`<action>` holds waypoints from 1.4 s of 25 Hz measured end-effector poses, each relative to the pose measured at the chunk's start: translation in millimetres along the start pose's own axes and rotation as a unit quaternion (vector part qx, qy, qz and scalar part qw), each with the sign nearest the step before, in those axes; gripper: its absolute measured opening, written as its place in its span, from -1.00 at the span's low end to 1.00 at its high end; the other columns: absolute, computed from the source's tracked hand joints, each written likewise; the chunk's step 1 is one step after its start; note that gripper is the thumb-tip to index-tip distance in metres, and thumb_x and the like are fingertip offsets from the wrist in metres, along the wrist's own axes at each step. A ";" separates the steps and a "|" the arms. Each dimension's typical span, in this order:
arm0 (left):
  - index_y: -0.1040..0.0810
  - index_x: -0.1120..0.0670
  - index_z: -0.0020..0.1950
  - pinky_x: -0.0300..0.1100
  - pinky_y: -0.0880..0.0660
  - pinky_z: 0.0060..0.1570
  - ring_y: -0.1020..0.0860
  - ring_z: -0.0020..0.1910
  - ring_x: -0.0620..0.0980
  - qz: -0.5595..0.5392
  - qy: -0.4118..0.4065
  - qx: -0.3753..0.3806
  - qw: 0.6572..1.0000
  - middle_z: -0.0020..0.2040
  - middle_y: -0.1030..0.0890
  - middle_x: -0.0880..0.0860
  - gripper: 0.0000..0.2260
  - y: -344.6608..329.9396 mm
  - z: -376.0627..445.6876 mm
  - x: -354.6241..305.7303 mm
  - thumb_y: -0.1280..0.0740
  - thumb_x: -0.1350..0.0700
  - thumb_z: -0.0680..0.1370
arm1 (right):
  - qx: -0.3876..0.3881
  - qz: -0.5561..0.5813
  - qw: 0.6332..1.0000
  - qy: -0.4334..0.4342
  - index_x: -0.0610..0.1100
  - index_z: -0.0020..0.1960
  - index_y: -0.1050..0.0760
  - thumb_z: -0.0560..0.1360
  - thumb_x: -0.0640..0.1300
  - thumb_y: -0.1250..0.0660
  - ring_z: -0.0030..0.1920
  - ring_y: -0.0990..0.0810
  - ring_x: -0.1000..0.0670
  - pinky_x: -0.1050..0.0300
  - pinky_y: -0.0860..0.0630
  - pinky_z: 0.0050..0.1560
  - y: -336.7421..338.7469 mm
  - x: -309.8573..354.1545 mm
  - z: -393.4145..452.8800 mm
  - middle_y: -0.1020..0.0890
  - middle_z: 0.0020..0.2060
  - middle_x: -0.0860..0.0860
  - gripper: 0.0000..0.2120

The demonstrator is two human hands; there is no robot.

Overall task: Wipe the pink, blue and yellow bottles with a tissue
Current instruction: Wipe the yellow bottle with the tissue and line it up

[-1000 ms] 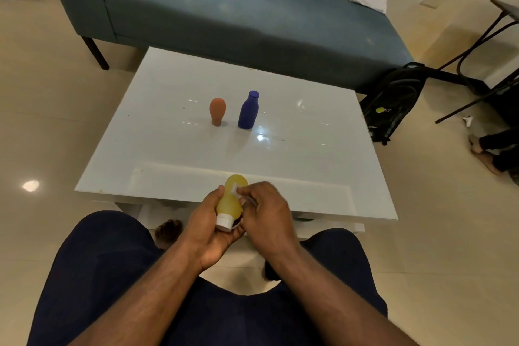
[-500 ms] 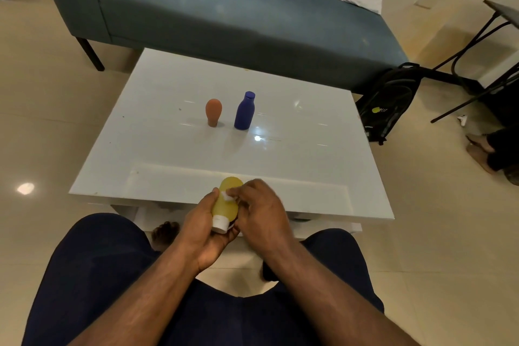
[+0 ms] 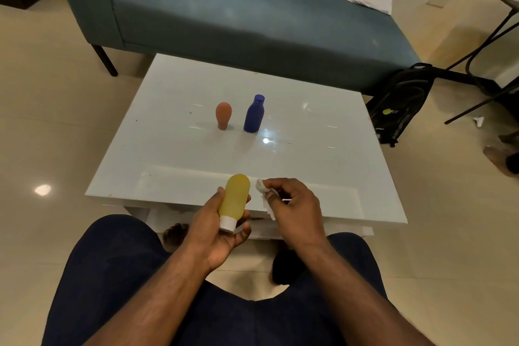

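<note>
My left hand (image 3: 217,229) grips the yellow bottle (image 3: 234,198) cap-down over the table (image 3: 323,166) edge to expose its body, my right hand (image 3: 292,205) pinches the tissue (image 3: 262,189) just beside it, while the pink bottle (image 3: 223,115) and blue bottle (image 3: 254,114) stand mid-table.

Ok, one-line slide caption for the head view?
Left hand holds yellow bottle, right hand pinches tissue beside it; pink and blue bottles upright on table.

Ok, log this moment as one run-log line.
left hand: holds yellow bottle, cap toward the person | right hand: pinches tissue, off bottle | pink bottle, blue bottle: upright on table
</note>
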State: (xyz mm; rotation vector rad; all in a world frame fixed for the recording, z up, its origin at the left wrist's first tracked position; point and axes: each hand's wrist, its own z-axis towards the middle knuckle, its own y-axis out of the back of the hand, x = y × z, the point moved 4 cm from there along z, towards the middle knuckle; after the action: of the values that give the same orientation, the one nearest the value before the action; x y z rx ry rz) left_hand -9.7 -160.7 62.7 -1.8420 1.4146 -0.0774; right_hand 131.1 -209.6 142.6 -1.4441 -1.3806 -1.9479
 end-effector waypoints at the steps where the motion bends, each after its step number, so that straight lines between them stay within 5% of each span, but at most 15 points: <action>1: -0.55 0.20 0.35 -0.09 -0.57 -0.28 -0.59 -0.23 -0.02 0.003 0.003 0.010 1.000 0.00 -0.70 0.12 -0.51 -0.5 -0.9 0.2 -0.27 -0.16 0.63 | -0.003 0.016 1.000 -0.008 0.11 -0.01 -0.63 0.50 -0.12 -0.38 -0.02 -0.56 0.26 0.40 -0.51 -0.06 2.0 0.4 0.2 -0.63 -0.08 0.24 -0.85; 10: -0.51 0.20 0.24 -0.27 -0.43 -0.52 -0.46 -0.40 -0.07 -0.004 0.012 0.051 0.999 -0.16 -0.56 0.12 -0.61 -6.3 -2.9 2.5 -0.37 -0.06 0.57 | -0.002 -0.112 0.988 0.107 -0.05 0.03 -0.62 0.51 -0.29 -0.29 -0.06 -0.54 0.21 0.45 -0.44 -0.06 -19.3 13.9 7.4 -0.58 -0.06 0.10 -0.79; 15: -0.60 0.15 0.18 -0.15 -0.47 -0.17 -0.56 -0.24 -0.02 -0.029 0.026 0.063 0.997 -0.19 -0.62 0.09 -0.65 -3.3 -1.5 3.1 -0.29 -0.10 0.60 | 0.082 -0.120 0.975 0.168 -0.12 0.06 -0.61 0.47 -0.33 -0.27 -0.09 -0.54 0.13 0.31 -0.53 -0.08 -44.0 16.9 -34.9 -0.53 -0.06 0.05 -0.75; 21: -0.53 0.20 0.13 -0.27 -0.42 -0.58 -0.44 -0.43 -0.07 0.011 0.052 0.063 0.997 -0.27 -0.50 0.10 -0.68 -6.8 -3.2 7.2 -0.29 -0.06 0.63 | 0.007 -0.109 0.987 0.117 -0.04 -0.01 -0.61 0.50 -0.30 -0.29 -0.05 -0.54 0.20 0.37 -0.47 -0.02 -22.5 18.2 7.0 -0.59 -0.09 0.11 -0.79; 24: -0.59 0.18 0.04 -0.28 -0.44 -0.57 -0.49 -0.41 -0.07 0.002 0.036 0.075 0.997 -0.28 -0.56 0.09 -0.71 -7.3 -5.9 5.0 -0.27 -0.04 0.63 | 0.020 -0.108 0.986 0.128 -0.05 0.01 -0.61 0.50 -0.29 -0.28 -0.04 -0.55 0.17 0.26 -0.52 -0.01 -34.9 22.8 -5.1 -0.60 -0.08 0.10 -0.79; 28: -0.59 0.12 -0.01 -0.21 -0.50 -0.31 -0.56 -0.31 -0.06 -0.027 0.042 0.075 0.996 -0.27 -0.55 0.04 -0.74 0.8 2.0 6.7 -0.33 -0.08 0.63 | 0.062 -0.114 0.977 0.167 -0.06 0.01 -0.62 0.46 -0.31 -0.26 -0.02 -0.54 0.11 0.16 -0.52 0.00 -47.0 19.3 -39.1 -0.58 -0.08 0.10 -0.75; 32: -0.56 0.16 0.13 -0.26 -0.45 -0.60 -0.49 -0.47 -0.05 0.041 0.039 0.045 0.997 -0.24 -0.61 0.12 -0.71 -5.3 -4.8 7.3 -0.27 -0.06 0.65 | 0.033 -0.136 0.979 0.149 -0.04 -0.01 -0.62 0.44 -0.32 -0.29 -0.05 -0.54 0.11 0.12 -0.53 0.00 -29.6 8.7 -8.3 -0.60 -0.10 0.10 -0.74; 35: -0.55 0.16 0.19 -0.29 -0.41 -0.62 -0.46 -0.47 -0.05 0.053 0.040 0.041 0.997 -0.21 -0.65 0.14 -0.54 -10.7 -12.4 5.6 -0.27 -0.23 0.61 | -0.009 -0.142 0.981 0.130 -0.06 -0.01 -0.62 0.45 -0.33 -0.30 -0.08 -0.54 0.12 0.08 -0.56 -0.04 -22.1 2.9 10.1 -0.59 -0.11 0.07 -0.76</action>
State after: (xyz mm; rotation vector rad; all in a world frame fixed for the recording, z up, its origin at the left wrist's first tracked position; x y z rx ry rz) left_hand -5.2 -171.5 75.5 -1.7116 1.5391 -0.1559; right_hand 119.0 -190.0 134.4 -0.9947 -1.5131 -2.2344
